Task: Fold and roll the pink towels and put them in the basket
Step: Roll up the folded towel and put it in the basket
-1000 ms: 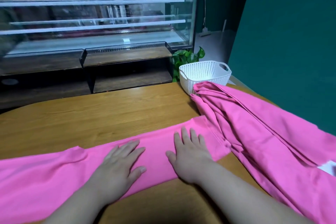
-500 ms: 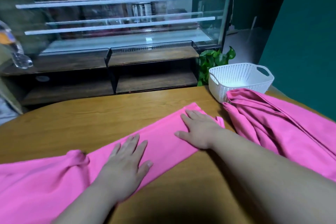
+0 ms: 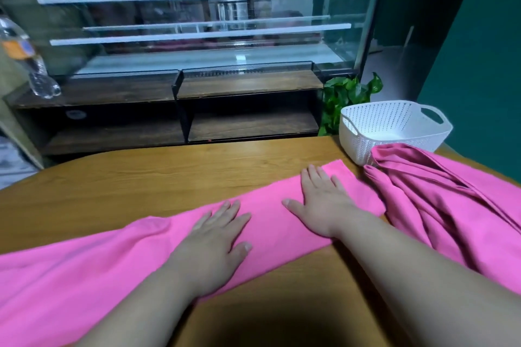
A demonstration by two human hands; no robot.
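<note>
1. The left grip point(image 3: 217, 245) lies palm down on the towel point(image 3: 112, 265), fingers straight and released, grasping nothing.
2. The right grip point(image 3: 324, 203) is likewise released, its fingers spread flat on the same towel near its far right end.
3. That towel is a long folded strip running across the desk point(image 3: 169, 175) from the lower left towards the basket point(image 3: 363, 146).
4. A second towel point(image 3: 451, 205) lies bunched in folds at the right, just beside the strip's end, its top reaching the basket's near wall.
5. The white basket stands upright at the desk's far right corner.
6. Behind the basket is a plant point(image 3: 346, 93). A glass case point(image 3: 197, 22) spans the back, and a bottle point(image 3: 25, 56) stands on a shelf point(image 3: 112, 90) at the left.
</note>
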